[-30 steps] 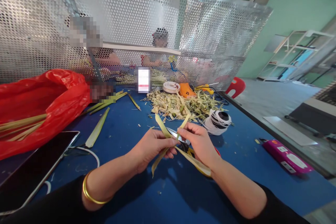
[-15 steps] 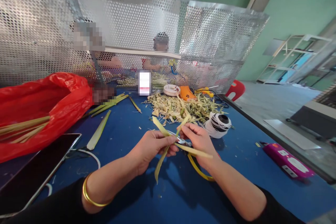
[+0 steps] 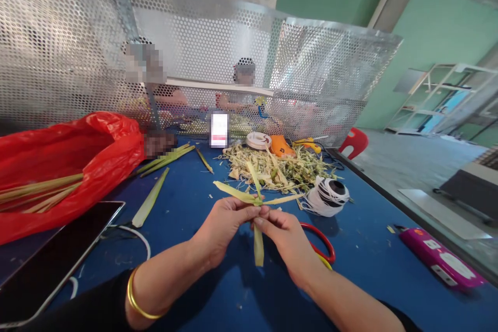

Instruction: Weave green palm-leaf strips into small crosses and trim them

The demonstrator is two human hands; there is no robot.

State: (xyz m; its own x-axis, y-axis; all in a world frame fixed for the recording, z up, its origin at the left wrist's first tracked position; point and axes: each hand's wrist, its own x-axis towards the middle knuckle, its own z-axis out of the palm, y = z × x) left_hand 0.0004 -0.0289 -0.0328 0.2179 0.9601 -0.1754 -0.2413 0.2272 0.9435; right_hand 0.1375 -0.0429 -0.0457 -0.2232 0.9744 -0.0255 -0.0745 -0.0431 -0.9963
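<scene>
Over the blue table [image 3: 218, 295], my left hand [image 3: 223, 223] and my right hand [image 3: 286, 236] meet, both pinching crossed yellow-green leaf strips [image 3: 254, 199]. One strip fans left, one points up, one runs right, and a short end hangs down between my hands. Red-and-yellow-handled scissors [image 3: 321, 246] lie on the table just under and right of my right hand. A gold bangle [image 3: 136, 301] circles my left wrist.
A pile of leaf trimmings [image 3: 278, 166] and a spool of white string [image 3: 327, 194] lie beyond my hands. A red plastic bag [image 3: 66, 166] holding long leaves sits at left, a tablet [image 3: 58, 254] near it. A magenta box [image 3: 441, 259] lies right. Other people sit behind the perforated metal screen [image 3: 194, 62].
Both hands have come together at the strips' crossing point. The strips now spread flat in a cross. The scissors that were under my right hand now lie on the table.
</scene>
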